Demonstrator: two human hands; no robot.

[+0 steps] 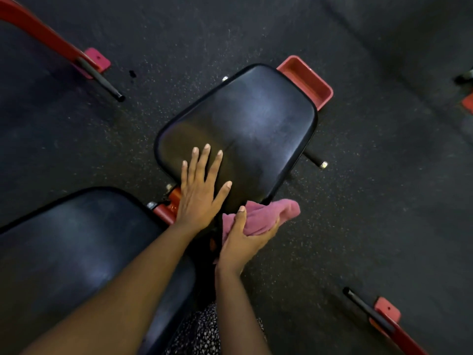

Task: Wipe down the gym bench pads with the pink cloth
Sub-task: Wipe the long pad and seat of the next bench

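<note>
Pressing your left hand flat, fingers straight and spread, on the near end of the black seat pad, you clamp the bunched pink cloth in your right hand, fingers curled round it, just off the pad's near corner, beside the back pad.
</note>
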